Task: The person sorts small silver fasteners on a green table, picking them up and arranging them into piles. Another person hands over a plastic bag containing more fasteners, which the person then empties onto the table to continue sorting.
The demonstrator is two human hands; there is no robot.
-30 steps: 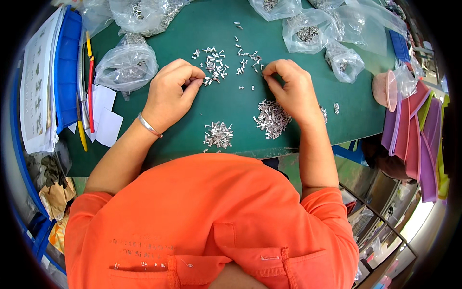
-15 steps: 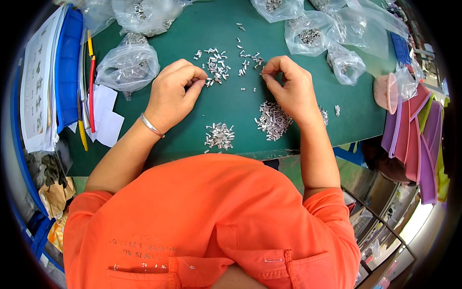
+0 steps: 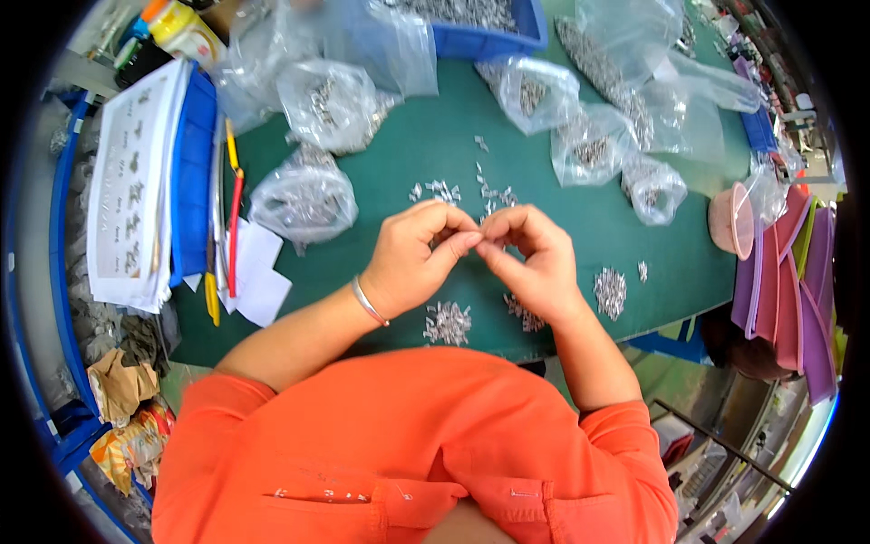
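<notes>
Seen from above, over a green mat (image 3: pixel 426 154) strewn with small silvery metal parts. Left hand (image 3: pixel 419 257) and right hand (image 3: pixel 533 261) brought together above the mat's middle, fingertips touching at one spot, thumbs and forefingers pinched nearly closed (whatever sits between them too small to make out, so cannot tell whether a part is gripped). Thin silver bangle (image 3: pixel 369 302) on the left wrist. Three little heaps of metal parts toward the mat's near edge: one heap (image 3: pixel 448 322) below the left hand, another (image 3: pixel 526 315) half hidden under the right hand, a third (image 3: pixel 610 291) just right of that hand. Loose scattered parts (image 3: pixel 441 191) on the mat just beyond the knuckles. Clear plastic bags of parts around the mat's far side, the nearest bag (image 3: pixel 304 201) left of the left hand. White paper slips (image 3: pixel 256 276) at the mat's left edge, beside yellow and red pens (image 3: pixel 233 213). Pink bowl (image 3: pixel 729 220) at the mat's right edge. Orange shirt (image 3: pixel 408 444) filling the foreground.
</notes>
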